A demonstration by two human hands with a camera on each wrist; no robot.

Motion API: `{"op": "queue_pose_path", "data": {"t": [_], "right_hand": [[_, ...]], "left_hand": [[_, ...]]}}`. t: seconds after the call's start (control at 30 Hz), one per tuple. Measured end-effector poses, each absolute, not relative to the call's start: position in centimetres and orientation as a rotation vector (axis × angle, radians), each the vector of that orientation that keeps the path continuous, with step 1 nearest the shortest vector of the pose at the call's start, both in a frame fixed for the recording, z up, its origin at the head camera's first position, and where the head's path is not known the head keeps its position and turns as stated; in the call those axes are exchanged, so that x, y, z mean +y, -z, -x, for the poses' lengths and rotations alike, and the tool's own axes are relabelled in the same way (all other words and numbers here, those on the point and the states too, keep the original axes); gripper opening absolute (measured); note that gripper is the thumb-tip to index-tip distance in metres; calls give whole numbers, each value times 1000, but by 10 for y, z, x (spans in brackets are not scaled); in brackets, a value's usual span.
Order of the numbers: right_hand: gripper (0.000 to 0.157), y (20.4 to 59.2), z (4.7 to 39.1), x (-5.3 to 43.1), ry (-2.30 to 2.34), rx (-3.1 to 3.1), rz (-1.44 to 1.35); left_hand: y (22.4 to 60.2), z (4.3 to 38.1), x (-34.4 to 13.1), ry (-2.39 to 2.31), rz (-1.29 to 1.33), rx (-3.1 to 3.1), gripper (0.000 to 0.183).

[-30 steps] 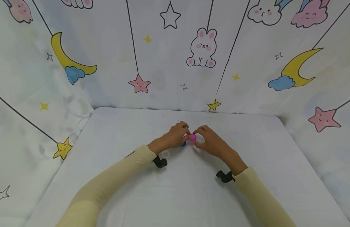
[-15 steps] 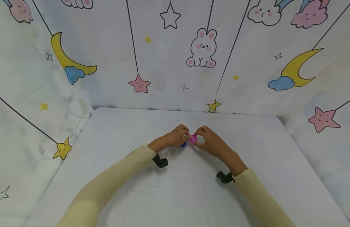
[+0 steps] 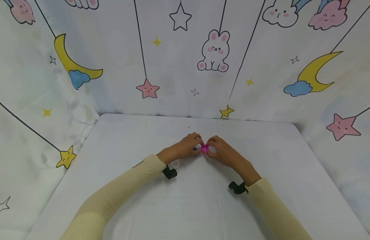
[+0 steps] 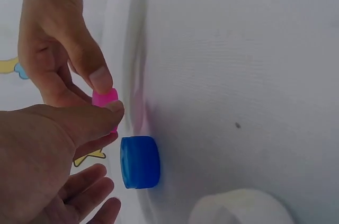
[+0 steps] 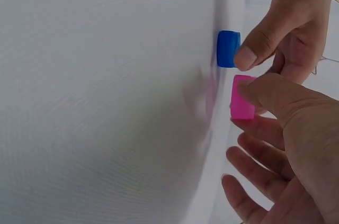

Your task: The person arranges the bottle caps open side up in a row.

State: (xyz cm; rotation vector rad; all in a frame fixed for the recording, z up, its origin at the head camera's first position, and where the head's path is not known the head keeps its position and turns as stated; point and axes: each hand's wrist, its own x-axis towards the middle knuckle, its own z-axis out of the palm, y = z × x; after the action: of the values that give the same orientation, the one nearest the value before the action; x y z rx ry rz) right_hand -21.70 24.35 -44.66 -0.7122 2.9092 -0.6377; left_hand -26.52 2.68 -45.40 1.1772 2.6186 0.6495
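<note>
A pink bottle cap (image 3: 204, 149) is held up above the white table between my two hands. My left hand (image 3: 185, 146) pinches its left side with thumb and forefinger, the other fingers spread loosely. From the other side, my right hand (image 3: 225, 151) grips the same pink cap (image 5: 243, 98) between thumb and forefinger. Just below my left fingers, a blue bottle cap (image 4: 140, 162) stands on the table, partly hidden by that hand in the head view. A whitish, see-through cap (image 3: 175, 163) lies near my left wrist.
The white table (image 3: 185, 206) reaches back to a cloth backdrop (image 3: 113, 60) printed with moons, stars and a rabbit. Black wrist cameras (image 3: 170, 172) hang below both wrists, the left one close to the whitish cap.
The pink cap has come slightly down in the head view. My left fingertips have shifted onto its left side, and my right hand has dipped a little with it.
</note>
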Motion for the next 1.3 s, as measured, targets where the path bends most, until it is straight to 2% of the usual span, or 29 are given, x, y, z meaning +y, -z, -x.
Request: {"op": "queue_pose_path", "data": {"t": [0.2,1.3], "right_hand": [[32,450,219,243,630,2913,728],[35,456,219,243,499,2952,735]], "left_hand": [[456,263,31,-498,-1266,2723,24],[460,252,39,-155,-1298,2920,35]]}}
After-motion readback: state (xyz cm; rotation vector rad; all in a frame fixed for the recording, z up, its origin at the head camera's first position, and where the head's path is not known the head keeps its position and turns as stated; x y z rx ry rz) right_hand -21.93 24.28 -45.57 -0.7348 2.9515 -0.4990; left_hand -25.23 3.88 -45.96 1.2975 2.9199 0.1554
